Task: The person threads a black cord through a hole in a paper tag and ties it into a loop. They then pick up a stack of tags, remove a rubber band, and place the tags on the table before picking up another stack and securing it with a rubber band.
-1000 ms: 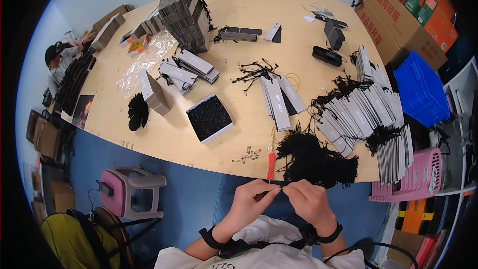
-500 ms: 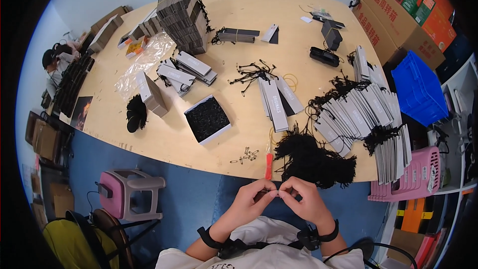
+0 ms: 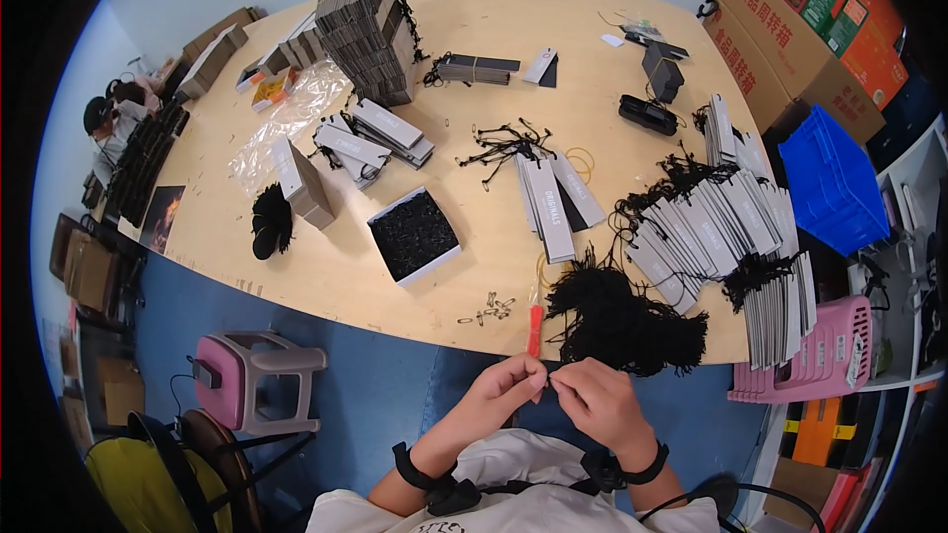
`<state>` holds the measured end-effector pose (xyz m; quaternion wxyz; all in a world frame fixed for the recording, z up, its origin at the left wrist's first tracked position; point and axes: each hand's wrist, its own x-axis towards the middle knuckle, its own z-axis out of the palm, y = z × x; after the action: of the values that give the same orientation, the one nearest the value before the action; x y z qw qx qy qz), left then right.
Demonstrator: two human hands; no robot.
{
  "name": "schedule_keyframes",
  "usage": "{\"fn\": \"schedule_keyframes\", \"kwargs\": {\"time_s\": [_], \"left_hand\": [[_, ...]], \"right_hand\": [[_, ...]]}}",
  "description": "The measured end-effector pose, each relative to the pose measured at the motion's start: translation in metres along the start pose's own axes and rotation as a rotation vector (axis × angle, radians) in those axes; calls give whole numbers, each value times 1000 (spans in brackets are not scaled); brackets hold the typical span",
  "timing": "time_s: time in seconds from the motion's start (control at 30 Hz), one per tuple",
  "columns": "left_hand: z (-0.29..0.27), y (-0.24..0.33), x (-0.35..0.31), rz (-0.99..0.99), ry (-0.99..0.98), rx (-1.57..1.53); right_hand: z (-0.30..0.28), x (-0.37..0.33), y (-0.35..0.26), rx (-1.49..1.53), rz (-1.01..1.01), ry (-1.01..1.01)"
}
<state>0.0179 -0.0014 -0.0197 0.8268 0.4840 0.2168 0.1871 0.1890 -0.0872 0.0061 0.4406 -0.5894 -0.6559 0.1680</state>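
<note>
Two hands pinch a thin black string below the table edge.

The left hand (image 3: pixel 499 393) and right hand (image 3: pixel 592 400) meet fingertip to fingertip, both closed on the black string (image 3: pixel 549 371), which is too small to see clearly. A heap of black strings (image 3: pixel 622 321) lies just above on the wooden table (image 3: pixel 346 276), beside a red-handled tool (image 3: pixel 534 328).

This is looking like a small packing workshop. Beyond the hands (image 3: pixel 548 395), a wooden surface (image 3: pixel 494 128) is carrying rows of grey hang tags (image 3: pixel 711 227), stacked card bundles (image 3: pixel 370 35) and a heap of black strings (image 3: pixel 622 321). Cardboard cartons (image 3: pixel 790 49) and a blue crate (image 3: pixel 829 183) are standing far right of the hands.
</note>
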Motion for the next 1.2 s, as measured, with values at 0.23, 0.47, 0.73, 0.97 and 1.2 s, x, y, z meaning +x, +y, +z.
{"fn": "schedule_keyframes", "kwargs": {"time_s": [0.23,0.47,0.73,0.97,1.2], "left_hand": [[11,-3,-1,81,173,145],[24,6,0,208,295,651],[32,-5,4,449,510,1056],[30,-1,5,426,472,1113],[13,-6,3,67,226,314]], "right_hand": [[4,1,-5,-2,-38,73],[2,-1,0,40,80,33],[7,2,-8,-299,81,-54],[5,3,-6,-396,69,-71],[-3,7,-3,-289,20,-148]]}}
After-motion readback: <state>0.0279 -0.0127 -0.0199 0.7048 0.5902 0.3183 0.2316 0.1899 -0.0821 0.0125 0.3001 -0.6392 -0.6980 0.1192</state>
